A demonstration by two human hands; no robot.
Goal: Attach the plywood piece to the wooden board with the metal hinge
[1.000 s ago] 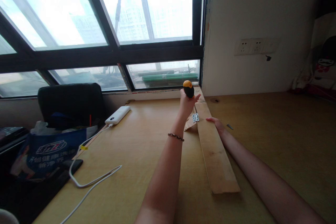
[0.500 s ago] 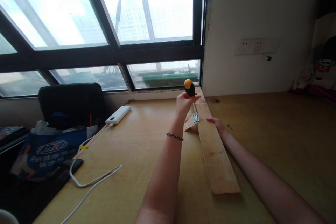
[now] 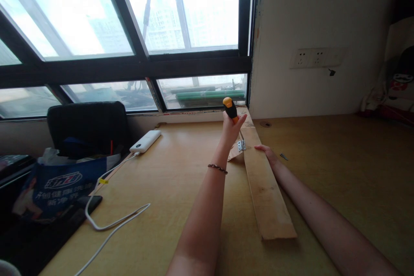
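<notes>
My left hand (image 3: 230, 132) grips a screwdriver (image 3: 230, 110), its shaft slanting down to the hinge (image 3: 241, 145) at the left edge of the wooden board (image 3: 270, 192) on the table (image 3: 174, 168). My right hand (image 3: 268, 153) touches the board's right edge, whether clasping I cannot tell, near small screws (image 3: 283, 156).

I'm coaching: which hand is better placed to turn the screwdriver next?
Probably the left hand: it holds the screwdriver at the hinge; the right hand rests on the plank.

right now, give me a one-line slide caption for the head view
Left hand holds a screwdriver at the hinge; right hand rests on the board.
</notes>
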